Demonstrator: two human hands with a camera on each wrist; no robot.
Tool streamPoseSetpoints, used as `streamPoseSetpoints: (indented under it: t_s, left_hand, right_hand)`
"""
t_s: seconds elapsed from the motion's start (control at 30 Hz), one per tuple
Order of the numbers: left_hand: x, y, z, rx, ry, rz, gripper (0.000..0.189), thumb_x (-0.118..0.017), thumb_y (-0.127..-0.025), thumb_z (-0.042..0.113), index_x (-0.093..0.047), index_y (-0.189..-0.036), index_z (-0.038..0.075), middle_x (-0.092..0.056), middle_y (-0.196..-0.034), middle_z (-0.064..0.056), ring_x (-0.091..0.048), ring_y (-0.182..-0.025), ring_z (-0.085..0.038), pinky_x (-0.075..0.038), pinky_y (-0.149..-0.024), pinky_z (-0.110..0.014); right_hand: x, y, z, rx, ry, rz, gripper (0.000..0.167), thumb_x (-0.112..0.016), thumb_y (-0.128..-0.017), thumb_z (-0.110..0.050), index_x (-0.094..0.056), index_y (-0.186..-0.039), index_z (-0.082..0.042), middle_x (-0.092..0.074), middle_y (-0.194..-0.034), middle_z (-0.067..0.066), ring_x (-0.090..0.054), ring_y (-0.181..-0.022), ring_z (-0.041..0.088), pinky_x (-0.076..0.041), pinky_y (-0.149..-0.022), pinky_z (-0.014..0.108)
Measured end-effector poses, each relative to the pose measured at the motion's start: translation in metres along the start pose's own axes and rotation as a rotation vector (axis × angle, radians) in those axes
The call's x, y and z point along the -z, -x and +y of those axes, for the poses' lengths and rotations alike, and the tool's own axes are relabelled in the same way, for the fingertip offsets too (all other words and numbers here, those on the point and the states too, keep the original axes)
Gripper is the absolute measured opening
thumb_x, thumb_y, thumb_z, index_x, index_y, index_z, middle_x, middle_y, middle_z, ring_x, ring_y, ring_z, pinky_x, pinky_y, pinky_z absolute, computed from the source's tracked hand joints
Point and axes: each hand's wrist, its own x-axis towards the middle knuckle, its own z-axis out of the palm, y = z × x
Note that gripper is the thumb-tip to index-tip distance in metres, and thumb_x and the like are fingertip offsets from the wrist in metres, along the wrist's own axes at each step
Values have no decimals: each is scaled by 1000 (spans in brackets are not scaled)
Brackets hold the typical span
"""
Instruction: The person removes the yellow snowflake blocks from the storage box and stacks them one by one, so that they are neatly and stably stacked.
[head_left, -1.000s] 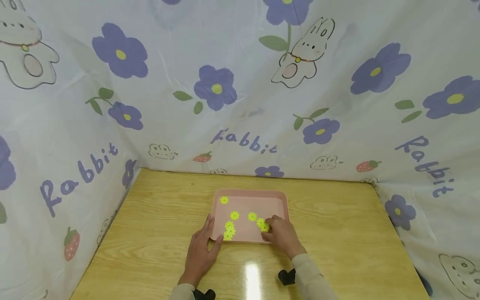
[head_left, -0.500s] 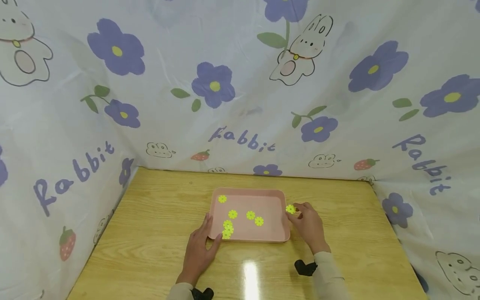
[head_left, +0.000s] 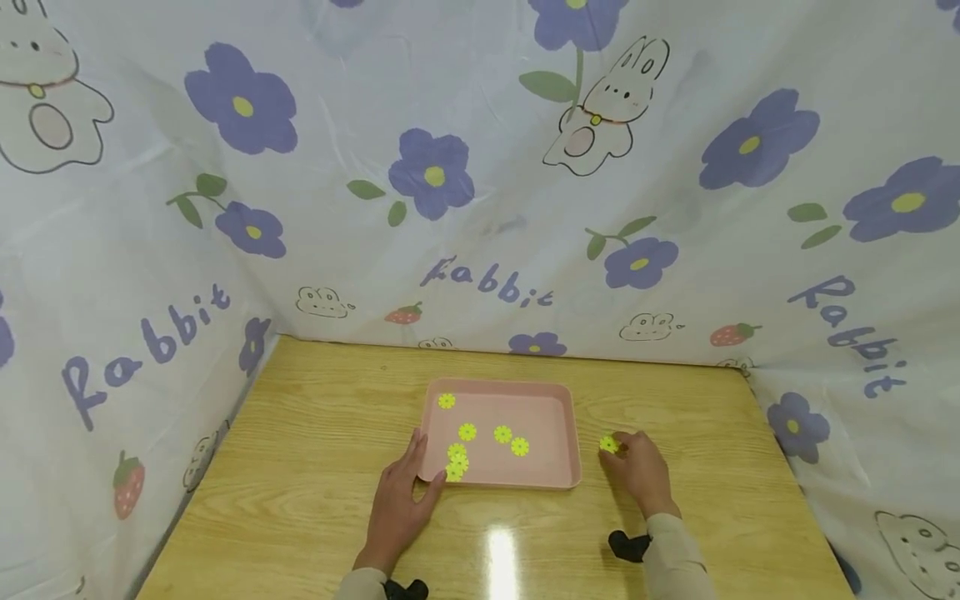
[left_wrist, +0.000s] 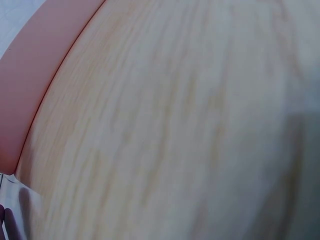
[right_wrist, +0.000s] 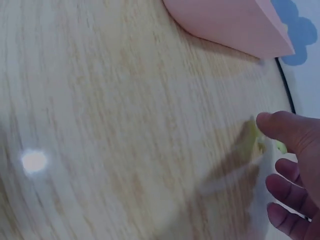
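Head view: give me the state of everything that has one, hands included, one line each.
Left hand, resting on the pink tray at its near left corner.
Right hand, pinching one yellow flower to the right of the tray.
Pink tray, right side up on the table.
Flowers in the tray, seven, three of them overlapping.
Held flower, contact with the table unclear.
Printed cloth, hanging, creased.

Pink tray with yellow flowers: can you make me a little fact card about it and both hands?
Tray: pink, on the wooden table
Flowers inside: several yellow ones, some overlapping by the near-left corner
Left hand: touches the tray's left side
Right hand: pinches one yellow flower, right of the tray
Behind: white cloth printed with rabbits and purple flowers
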Motion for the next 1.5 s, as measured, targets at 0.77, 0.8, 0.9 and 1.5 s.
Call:
streamPoseSetpoints:
  t_s: [0.77,0.8,0.9,1.5]
  left_hand:
    - [2,0,-1,8,-8,-8,75,-66,-102,43,-36,-162,10,-31,-168,-2,-46,-145,-26,-38,-114,-55]
    - [2,-1,-1,7,-6,-7,75,-66,-102,43,-36,-162,11,-31,-168,-2,-46,-145,-26,-37,-114,-55]
    - [0,-1,-1,-4,-6,-1,75,-66,-102,43,-36,-162,10,-31,-168,-2,-46,-145,-27,-38,-113,-55]
    - [-1,3,-1,-12,2,6,74,-66,-102,43,-37,-161,11,-35,-167,-6,-49,-142,-28,-39,-112,-57]
  right_hand:
    - [2,-8,-24,44,-76,15,50,-76,-97,-24,-64,-134,7,-62,-110,23,-63,-88,31,-57,-75,48]
    - [3,-11,-33,65,-99,33,47,-76,-97,-23,-65,-133,6,-63,-112,24,-63,-88,31,-57,-74,46]
    - [4,-16,-59,150,-142,68,39,-77,-96,-18,-70,-128,3,-65,-109,21,-62,-83,27,-54,-68,40]
    - [-72,-15,-104,277,-120,-150,57,-85,-83,-1,-31,-66,-9,-20,-62,-6,-22,-57,11,-32,-60,28]
